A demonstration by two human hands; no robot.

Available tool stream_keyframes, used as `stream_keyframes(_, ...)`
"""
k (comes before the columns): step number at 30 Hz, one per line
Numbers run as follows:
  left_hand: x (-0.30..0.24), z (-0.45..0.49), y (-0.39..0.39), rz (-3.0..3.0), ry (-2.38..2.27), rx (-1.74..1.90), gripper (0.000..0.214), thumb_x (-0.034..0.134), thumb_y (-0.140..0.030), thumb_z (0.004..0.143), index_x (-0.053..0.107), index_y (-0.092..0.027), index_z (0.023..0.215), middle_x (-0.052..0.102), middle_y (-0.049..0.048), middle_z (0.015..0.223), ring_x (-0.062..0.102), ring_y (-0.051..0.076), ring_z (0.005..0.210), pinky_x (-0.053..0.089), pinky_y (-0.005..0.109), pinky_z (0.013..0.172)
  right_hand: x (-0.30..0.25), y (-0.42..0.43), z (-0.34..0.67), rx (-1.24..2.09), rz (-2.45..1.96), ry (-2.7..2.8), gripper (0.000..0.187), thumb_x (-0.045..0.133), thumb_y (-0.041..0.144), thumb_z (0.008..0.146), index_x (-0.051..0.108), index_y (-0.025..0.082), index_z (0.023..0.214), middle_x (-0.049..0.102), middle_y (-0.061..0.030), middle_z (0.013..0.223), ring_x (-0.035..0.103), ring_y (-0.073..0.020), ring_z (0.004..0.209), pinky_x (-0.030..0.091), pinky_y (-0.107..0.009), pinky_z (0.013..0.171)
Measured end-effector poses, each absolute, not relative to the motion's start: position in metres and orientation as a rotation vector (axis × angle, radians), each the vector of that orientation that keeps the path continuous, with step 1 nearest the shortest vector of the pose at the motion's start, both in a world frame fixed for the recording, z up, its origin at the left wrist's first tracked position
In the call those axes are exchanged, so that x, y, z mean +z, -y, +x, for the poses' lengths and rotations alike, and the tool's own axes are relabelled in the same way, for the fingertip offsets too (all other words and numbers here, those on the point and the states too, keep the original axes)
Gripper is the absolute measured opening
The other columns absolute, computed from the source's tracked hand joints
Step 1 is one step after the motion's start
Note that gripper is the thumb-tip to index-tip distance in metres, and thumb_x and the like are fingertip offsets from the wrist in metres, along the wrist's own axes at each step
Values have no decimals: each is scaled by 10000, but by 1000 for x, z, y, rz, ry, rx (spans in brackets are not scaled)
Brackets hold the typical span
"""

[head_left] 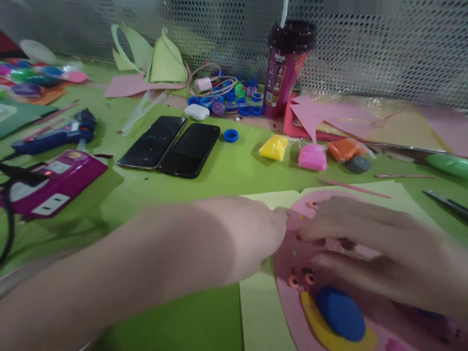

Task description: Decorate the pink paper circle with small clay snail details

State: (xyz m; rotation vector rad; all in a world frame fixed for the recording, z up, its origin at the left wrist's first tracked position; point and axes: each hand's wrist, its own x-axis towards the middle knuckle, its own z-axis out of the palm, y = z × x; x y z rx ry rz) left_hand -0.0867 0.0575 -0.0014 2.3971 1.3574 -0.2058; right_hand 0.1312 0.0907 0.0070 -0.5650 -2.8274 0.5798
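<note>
A pink foam shape [292, 292] lies on a pale green sheet [259, 312] at the lower right. On it sits a clay snail with a blue shell [340, 312], yellow body [329, 336] and orange eyes [302, 280]. My left hand [256, 234] reaches across from the left, its fingertips pressed on the pink shape's upper edge. My right hand [387, 253] rests on the pink shape, fingers curled and pointing left toward the left hand's tips. Whatever sits between the fingertips is too small and blurred to name.
Two black phones [171, 146] lie side by side mid-table. Yellow [274, 147], pink [312, 157], orange [341, 148] and grey [358, 165] clay lumps sit behind the sheet. A purple cup [285, 68], blue bottle caps [237, 100], a white earbud case [196, 112], a blue glue gun [54, 134] and a magenta power strip [54, 183] stand around.
</note>
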Motion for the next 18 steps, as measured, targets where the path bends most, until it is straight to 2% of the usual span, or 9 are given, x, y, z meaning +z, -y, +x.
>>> stream_keyframes(2,12,-82,-59,2265,-1316,-348,80,596,-142,752,593,-219,776,520,-104,463,370,77,298,369,226,424,11,-87,139,588,-632,2845,179,417,289,928,435,316,1105,614,9,917,579,-118,752,484,-236,683)
stream_keyframes(3,18,-80,-60,2183,-1307,-414,137,555,-98,743,589,-221,792,564,-90,522,411,87,330,352,221,422,13,-85,142,549,-615,2842,210,411,296,914,425,351,1116,618,25,930,585,-109,747,486,-211,643)
stream_keyframes(5,25,-77,-61,2172,-1328,-421,141,551,-100,721,584,-220,788,605,-65,595,458,102,382,328,218,422,18,-82,145,604,-522,2898,299,445,233,858,419,337,1137,629,-2,977,606,-133,792,488,-213,563)
stream_keyframes(6,27,-77,-62,2164,-1320,-427,132,553,-114,720,583,-219,794,619,-55,622,476,107,407,315,215,419,21,-80,145,595,-486,2884,292,437,204,843,439,334,1105,633,-2,947,608,-129,752,473,-208,504)
stream_keyframes(8,29,-76,-63,2154,-1288,-453,120,552,-142,733,580,-219,821,638,-36,659,505,119,450,289,212,408,23,-79,143,539,-431,2914,283,441,195,829,440,313,1086,626,-14,937,613,-137,743,479,-211,482)
stream_keyframes(14,30,-75,-63,2178,-1301,-460,268,473,-84,798,583,-221,1001,656,-11,778,525,112,532,277,187,431,20,-76,136,472,-320,2898,245,448,192,845,449,257,1081,612,-10,884,583,-118,763,512,-155,634)
stream_keyframes(18,30,-74,-61,2219,-1313,-450,294,479,-68,789,595,-227,1007,636,-20,715,507,124,490,254,196,402,20,-74,135,379,-284,2912,136,411,240,895,460,240,1022,620,-28,854,576,-130,757,506,-191,599)
